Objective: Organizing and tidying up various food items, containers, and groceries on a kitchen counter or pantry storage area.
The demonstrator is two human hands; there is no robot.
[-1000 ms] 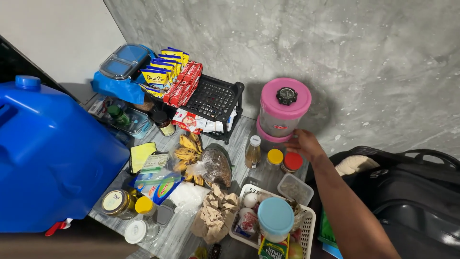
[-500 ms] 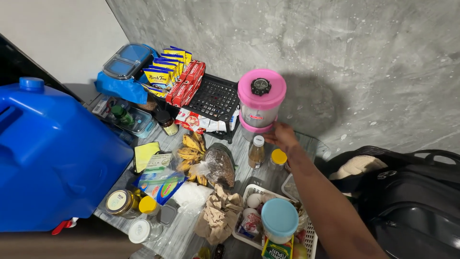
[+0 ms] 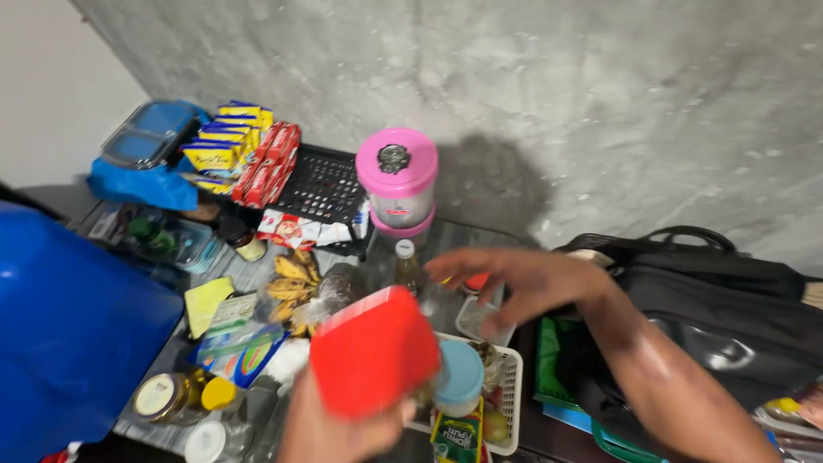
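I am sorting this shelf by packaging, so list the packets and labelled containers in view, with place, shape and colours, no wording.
Yellow and blue boxes: stacked at the back left, flat and rectangular.
Red packets: leaning beside them on the black crate, long and slim.
Red and white pouch: in front of the crate.
Pink-lidded jar: by the wall, round, small label.
Red container: held in the left hand, plain.
Green carton: in the white basket.

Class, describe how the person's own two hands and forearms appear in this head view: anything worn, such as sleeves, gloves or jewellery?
Both hands are bare. The right hand and its forearm show no sleeve, glove, watch or ring. The left hand also shows no glove; its wrist is out of view.
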